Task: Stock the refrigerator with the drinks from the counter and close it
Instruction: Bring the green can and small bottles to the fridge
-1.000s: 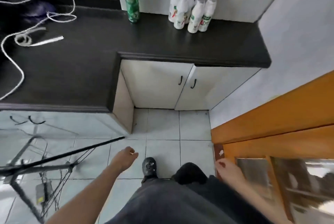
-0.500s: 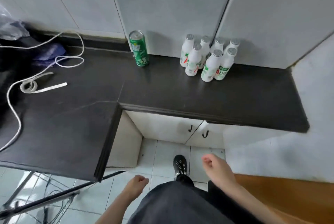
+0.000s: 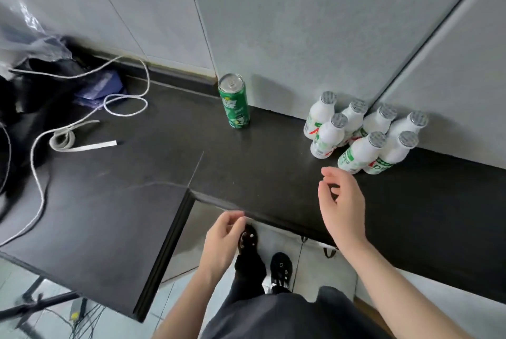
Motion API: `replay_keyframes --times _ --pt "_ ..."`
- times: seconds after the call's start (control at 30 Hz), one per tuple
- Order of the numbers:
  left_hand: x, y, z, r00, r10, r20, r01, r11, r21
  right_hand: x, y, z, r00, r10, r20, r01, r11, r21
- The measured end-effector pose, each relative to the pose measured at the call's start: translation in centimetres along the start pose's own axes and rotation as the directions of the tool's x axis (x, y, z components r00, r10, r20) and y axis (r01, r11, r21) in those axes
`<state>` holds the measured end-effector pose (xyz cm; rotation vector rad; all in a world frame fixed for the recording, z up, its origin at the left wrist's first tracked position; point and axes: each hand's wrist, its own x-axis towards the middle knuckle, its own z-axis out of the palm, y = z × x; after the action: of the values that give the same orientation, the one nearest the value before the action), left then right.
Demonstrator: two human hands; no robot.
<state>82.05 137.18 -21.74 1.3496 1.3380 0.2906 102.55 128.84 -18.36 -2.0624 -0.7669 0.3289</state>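
- My left hand point(image 3: 223, 240) hangs just off the counter's point(image 3: 246, 163) front edge, by its inner corner. The fingers are loosely curled and hold nothing.
- My right hand point(image 3: 342, 207) is above the counter, just past the front edge. Fingers and thumb are half curled with a gap between them, and the hand is empty.
- 7 white bottles point(image 3: 327, 136) stand clustered at the back edge, near my right fingertips but untouched.
- 1 green can point(image 3: 235, 103) stands upright at the back edge, left of the bottles and apart from them.
- A white cord point(image 3: 148, 78) loops over the counter's left part.
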Motion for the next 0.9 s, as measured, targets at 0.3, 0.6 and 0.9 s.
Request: replay_keyframes --times 0.3,0.6,0.9 --pt "9.3 9.3 0.3 0.897 0.344 -0.279 -0.353 0.936 0.019 5.9 -3.1 -0.7 0.951 -0.260 -0.168 0.203 0.933 -0.296" --pt "17.3 14.2 0.0 0.906 0.359 -0.223 -0.377 0.925 -0.043 8.5 -3.8 0.1 0.982 -0.130 -0.138 0.063 0.910 -0.411" --pt "19.1 14.1 0.0 0.884 0.432 -0.176 -0.454 0.885 -0.106 8.6 -2.9 1.3 0.977 -0.144 -0.157 0.056 0.883 -0.466"
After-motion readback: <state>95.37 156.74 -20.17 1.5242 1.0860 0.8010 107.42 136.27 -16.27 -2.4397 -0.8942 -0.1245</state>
